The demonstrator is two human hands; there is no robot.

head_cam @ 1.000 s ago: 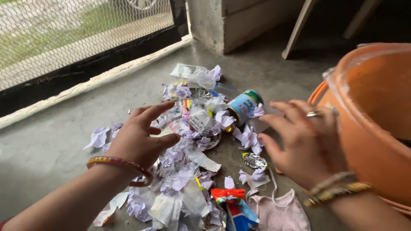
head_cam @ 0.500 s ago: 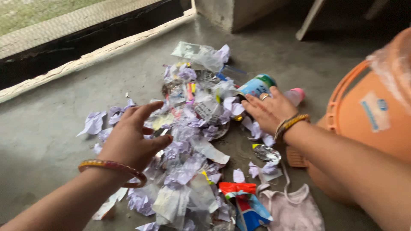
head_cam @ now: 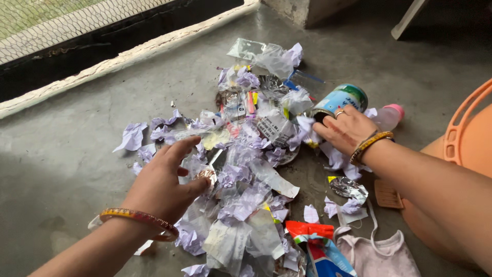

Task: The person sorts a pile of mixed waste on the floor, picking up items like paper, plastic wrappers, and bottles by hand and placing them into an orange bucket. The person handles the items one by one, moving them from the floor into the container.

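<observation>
A heap of torn paper scraps covers the middle of the grey concrete floor, most of them pale purple and white, mixed with clear plastic wrappers. The left hand, coming in from the lower left of the frame, lies over the near-left side of the heap with its fingers spread loosely and nothing gripped; the thumb rests beside a small round coppery lid. The right hand, reaching in from the right edge, sits right of centre with its fingers curled against a tin can lying on its side (blue and green label); whether the fingers close fully round the can cannot be told. Just right of the can lies a small bottle with a pink cap. At the lower middle are a red and blue snack packet and a pale pink cloth. An orange plastic bin fills the right edge.
</observation>
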